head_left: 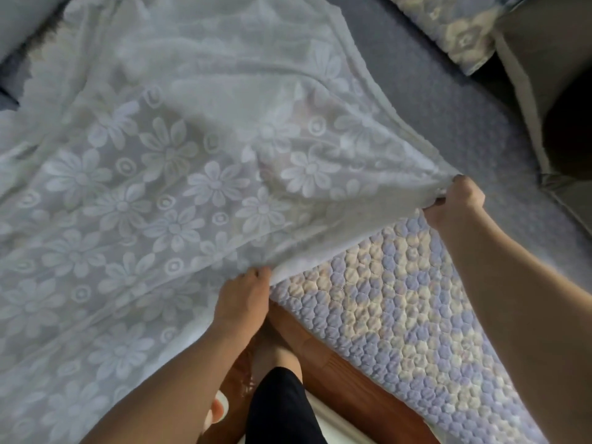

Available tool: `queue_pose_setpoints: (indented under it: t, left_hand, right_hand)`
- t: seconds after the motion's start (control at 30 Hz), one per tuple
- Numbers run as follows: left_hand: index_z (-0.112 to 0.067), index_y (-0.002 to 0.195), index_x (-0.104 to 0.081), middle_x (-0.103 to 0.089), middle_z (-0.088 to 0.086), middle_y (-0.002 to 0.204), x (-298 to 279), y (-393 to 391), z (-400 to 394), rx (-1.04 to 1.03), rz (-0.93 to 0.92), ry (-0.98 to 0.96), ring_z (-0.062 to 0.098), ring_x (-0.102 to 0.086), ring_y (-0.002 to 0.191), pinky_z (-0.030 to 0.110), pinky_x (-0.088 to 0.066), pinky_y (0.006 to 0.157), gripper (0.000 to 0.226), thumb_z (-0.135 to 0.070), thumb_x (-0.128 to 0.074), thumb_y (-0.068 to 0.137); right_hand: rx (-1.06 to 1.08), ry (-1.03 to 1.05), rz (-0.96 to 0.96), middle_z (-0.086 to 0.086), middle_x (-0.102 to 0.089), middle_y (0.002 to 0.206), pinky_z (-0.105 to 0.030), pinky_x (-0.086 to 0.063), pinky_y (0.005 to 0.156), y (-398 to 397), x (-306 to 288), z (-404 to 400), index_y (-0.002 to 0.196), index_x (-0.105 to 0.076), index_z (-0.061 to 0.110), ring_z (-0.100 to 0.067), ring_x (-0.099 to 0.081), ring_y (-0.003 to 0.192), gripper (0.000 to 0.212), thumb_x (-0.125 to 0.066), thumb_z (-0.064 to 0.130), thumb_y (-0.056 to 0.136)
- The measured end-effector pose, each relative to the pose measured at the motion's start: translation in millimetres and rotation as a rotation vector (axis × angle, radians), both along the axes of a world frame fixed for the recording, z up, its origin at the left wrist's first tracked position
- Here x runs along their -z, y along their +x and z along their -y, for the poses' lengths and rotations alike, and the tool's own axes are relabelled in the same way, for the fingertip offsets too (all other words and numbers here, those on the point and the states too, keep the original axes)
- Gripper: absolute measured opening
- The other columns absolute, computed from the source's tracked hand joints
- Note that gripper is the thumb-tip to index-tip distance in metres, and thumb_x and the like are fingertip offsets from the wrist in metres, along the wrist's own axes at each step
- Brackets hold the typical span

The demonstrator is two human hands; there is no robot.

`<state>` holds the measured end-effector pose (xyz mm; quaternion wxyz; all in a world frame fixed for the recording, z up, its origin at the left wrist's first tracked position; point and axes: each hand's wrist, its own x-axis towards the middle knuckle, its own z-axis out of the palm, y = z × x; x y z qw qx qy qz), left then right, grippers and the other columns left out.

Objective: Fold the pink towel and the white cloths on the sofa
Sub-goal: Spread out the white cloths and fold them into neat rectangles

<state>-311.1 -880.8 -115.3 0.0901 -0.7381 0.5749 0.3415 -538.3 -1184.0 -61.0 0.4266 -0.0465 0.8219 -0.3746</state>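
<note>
Pinching the near hem of the lace cloth (179, 187) with both grips closed on it: left hand (244, 301) low at the front, right hand (455, 205) farther out and raised. Spread across the blue seat (432, 91), lifted clear of the quilted cover (400, 299) at the near corner. Likely to snag or tear if tugged unevenly — thin openwork. Liable to slide floorward if either pinch loosens. No containers in view.

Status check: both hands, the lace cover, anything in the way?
Left hand grips near edge of lace cover. Right hand grips same edge, lifted off quilted pad. Cushion far right, apart from cover.
</note>
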Motion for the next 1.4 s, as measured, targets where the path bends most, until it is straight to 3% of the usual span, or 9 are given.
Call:
queue_pose_setpoints:
  t: [0.13,0.2,0.3,0.43,0.63,0.87,0.97,1.17,1.4]
  left_hand:
    - [-0.017,0.115,-0.06,-0.06,0.002,0.116,-23.4,-14.8,-33.0,-0.079,-0.481,0.333,0.034,-0.055,0.117,0.034,-0.045,0.085,0.024,-0.029,-0.047,0.098]
    - [-0.029,0.152,-0.034,-0.025,0.006,0.16,-20.0,-11.7,-52.4,0.034,-0.335,0.481,0.033,-0.023,0.147,0.042,-0.032,0.114,0.056,-0.039,-0.046,0.098]
    - [-0.034,0.16,-0.012,-0.007,0.008,0.167,-4.5,1.2,-65.6,-0.153,-0.257,0.565,0.033,-0.013,0.152,0.045,-0.026,0.119,0.07,-0.039,-0.046,0.099]
    - [-0.026,0.152,-0.04,-0.044,0.004,0.154,-8.2,18.9,-62.1,-0.481,-0.383,0.499,0.025,-0.045,0.138,0.034,-0.038,0.109,0.052,-0.026,-0.046,0.1]
    - [-0.035,0.114,-0.064,-0.069,-0.005,0.114,-103.7,41.8,-73.0,-0.856,-0.665,0.299,0.009,-0.068,0.099,0.032,-0.054,0.092,0.02,-0.028,-0.058,0.096]
    - [-0.019,0.131,-0.063,-0.069,0.007,0.125,-233.1,82.0,-125.6,-1.507,-1.463,-0.272,0.024,-0.065,0.117,0.044,-0.049,0.103,0.055,-0.042,-0.071,0.082]
    - [-0.026,0.14,-0.055,-0.069,0.0,0.125,-274.7,106.7,-186.0,-1.504,-1.316,-0.509,0.017,-0.065,0.118,0.038,-0.05,0.102,0.071,-0.05,-0.078,0.076]
    - [-0.023,0.111,-0.069,-0.077,0.001,0.1,-291.3,138.6,-379.7,-1.806,-0.772,-0.654,0.016,-0.074,0.095,0.044,-0.059,0.09,0.022,-0.037,-0.054,0.102]
    - [-0.007,0.149,-0.04,-0.056,0.006,0.138,-279.6,170.6,-605.2,-2.417,-0.758,-0.69,0.02,-0.061,0.101,0.033,-0.05,0.084,0.052,-0.024,-0.056,0.103]
  right_hand:
    - [-0.055,-0.005,-0.008,0.001,-0.065,0.086,-0.017,-0.047,0.05,-1.2,-16.4,7.1,0.1,-0.065,0.015,-0.012,-0.056,0.062,0.011,-0.056,0.02,0.097]
    - [-0.119,0.031,0.002,0.002,-0.054,0.076,-0.016,-0.04,0.044,-4.0,-19.2,10.1,0.102,-0.065,0.016,-0.01,-0.051,0.056,0.01,-0.062,0.015,0.092]
    - [-0.188,0.085,0.095,0.002,-0.061,0.085,-0.02,-0.05,0.051,-16.3,-8.2,10.4,0.106,-0.069,0.015,-0.012,-0.062,0.063,0.019,-0.072,0.016,0.087]
    - [-0.15,0.011,0.286,0.003,-0.061,0.076,-0.018,-0.051,0.048,-11.1,-27.9,-17.1,0.091,-0.06,0.015,-0.009,-0.06,0.048,0.007,-0.061,0.009,0.093]
    - [-0.413,-0.126,0.421,0.0,-0.054,0.073,-0.033,-0.06,0.068,49.9,-110.3,-101.0,0.08,-0.057,0.017,-0.018,-0.056,0.079,0.01,-0.055,0.013,0.089]
    - [-1.512,-0.198,0.456,-0.012,-0.061,0.074,-0.023,-0.047,0.058,206.3,-199.7,-283.5,0.091,-0.054,-0.006,-0.016,-0.062,0.065,0.006,-0.059,-0.009,0.091]
    - [-1.914,-0.223,0.397,-0.002,-0.063,0.079,-0.02,-0.048,0.065,262.0,-215.5,-380.3,0.095,-0.059,0.004,-0.002,-0.063,0.071,0.011,-0.066,-0.001,0.09]
    - [-2.217,-0.151,0.604,0.002,-0.066,0.111,-0.021,-0.055,0.079,321.5,-234.3,-573.3,0.112,-0.067,0.02,-0.006,-0.067,0.099,0.036,-0.056,-0.007,0.091]
    - [-1.976,0.16,0.382,-0.01,-0.071,0.107,-0.03,-0.056,0.074,335.2,-220.8,-750.1,0.095,-0.071,0.013,-0.024,-0.072,0.094,0.023,-0.054,-0.001,0.093]
